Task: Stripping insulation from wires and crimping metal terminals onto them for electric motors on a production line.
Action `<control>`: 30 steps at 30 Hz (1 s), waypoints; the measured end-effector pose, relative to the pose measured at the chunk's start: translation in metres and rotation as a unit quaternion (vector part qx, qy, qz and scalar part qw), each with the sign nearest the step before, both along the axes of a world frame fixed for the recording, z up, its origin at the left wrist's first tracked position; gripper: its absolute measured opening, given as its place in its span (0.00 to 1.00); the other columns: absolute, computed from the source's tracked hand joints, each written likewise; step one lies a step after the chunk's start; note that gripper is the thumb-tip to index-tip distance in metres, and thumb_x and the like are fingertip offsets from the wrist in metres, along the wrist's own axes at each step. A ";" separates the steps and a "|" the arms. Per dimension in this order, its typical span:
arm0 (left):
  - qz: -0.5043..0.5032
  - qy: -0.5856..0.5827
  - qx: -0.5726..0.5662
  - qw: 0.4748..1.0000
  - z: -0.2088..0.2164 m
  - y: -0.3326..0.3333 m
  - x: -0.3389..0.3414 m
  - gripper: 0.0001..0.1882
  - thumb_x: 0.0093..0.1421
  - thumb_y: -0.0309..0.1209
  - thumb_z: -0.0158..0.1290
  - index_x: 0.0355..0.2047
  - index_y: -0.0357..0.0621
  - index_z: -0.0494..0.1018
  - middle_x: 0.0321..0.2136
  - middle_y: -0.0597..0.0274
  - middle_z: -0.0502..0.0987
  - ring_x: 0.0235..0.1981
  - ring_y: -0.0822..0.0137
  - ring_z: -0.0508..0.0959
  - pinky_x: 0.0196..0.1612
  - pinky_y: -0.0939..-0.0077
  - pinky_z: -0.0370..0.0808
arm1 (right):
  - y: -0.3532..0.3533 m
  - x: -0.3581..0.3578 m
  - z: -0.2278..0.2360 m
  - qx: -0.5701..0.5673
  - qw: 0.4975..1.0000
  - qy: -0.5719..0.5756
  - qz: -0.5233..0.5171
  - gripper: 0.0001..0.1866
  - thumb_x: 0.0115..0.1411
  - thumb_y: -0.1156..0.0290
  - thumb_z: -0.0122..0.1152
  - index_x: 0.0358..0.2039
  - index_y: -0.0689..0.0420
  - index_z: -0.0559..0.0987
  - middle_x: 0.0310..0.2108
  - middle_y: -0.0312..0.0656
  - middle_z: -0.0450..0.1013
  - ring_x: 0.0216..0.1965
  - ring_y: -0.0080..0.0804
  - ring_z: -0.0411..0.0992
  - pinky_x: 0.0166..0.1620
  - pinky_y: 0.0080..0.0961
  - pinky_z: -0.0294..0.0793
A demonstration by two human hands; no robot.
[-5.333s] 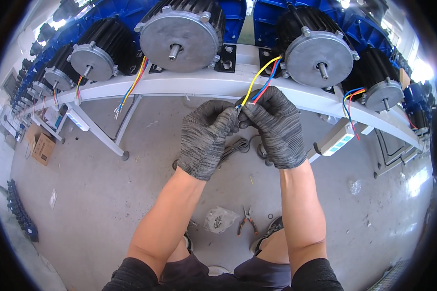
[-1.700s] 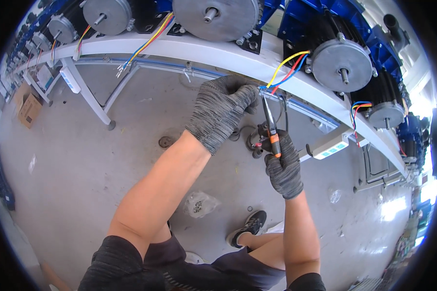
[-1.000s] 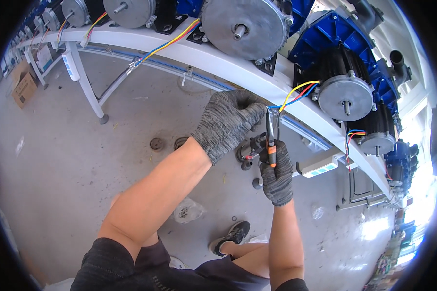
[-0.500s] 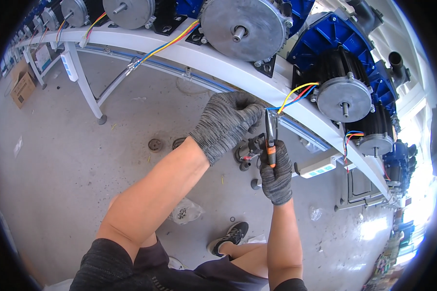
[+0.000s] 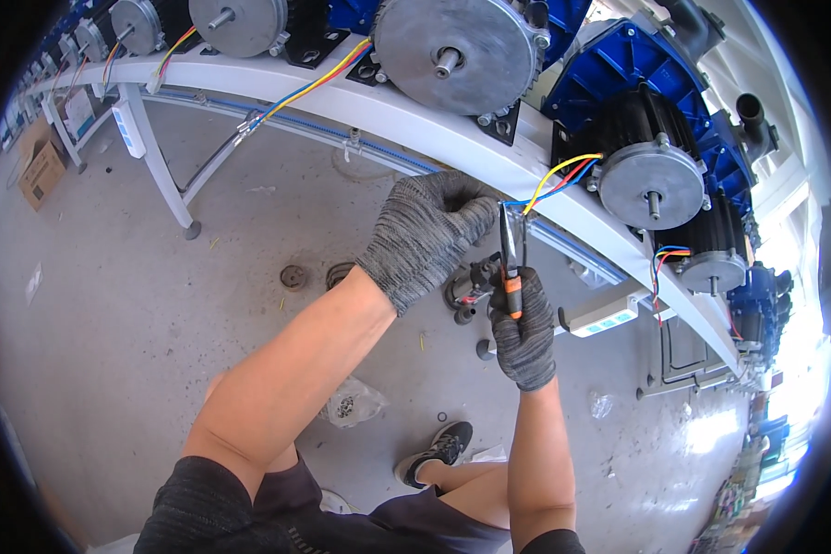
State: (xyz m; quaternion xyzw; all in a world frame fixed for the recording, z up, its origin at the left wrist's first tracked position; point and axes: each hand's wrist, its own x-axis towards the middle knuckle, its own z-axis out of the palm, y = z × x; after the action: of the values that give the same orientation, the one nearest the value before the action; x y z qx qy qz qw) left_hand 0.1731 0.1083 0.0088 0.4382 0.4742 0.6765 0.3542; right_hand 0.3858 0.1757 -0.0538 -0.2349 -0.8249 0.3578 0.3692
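Left hand (image 5: 429,235) covers the ends of the coloured wires (image 5: 563,180), so where they stop can't be told. Pliers (image 5: 511,254): tip meets the wires behind the glove fingers, handles buried in the right hand (image 5: 524,337). Small dark parts (image 5: 471,286) behind the pliers are too blurred to identify. Far motors (image 5: 111,32) at upper left are tiny and cut by the rim. Contents of the clear bag (image 5: 351,404) on the floor are unreadable.
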 end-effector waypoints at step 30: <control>0.083 0.081 0.022 0.993 0.003 0.002 0.009 0.07 0.62 0.27 0.60 0.38 0.37 0.81 0.29 0.64 0.82 0.30 0.76 0.77 0.37 0.78 0.76 | -0.025 0.001 0.015 -0.111 0.994 -0.007 0.007 0.23 0.55 0.71 0.50 0.52 0.66 0.72 0.28 0.36 0.72 0.29 0.23 0.71 0.36 0.22 0.74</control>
State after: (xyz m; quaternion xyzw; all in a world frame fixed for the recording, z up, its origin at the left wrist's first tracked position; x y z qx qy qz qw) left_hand 0.1817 0.1102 0.0118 0.4580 0.5212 0.6762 0.2475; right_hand 0.3869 0.1509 -0.0390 -0.2717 -0.7843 0.4479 0.3323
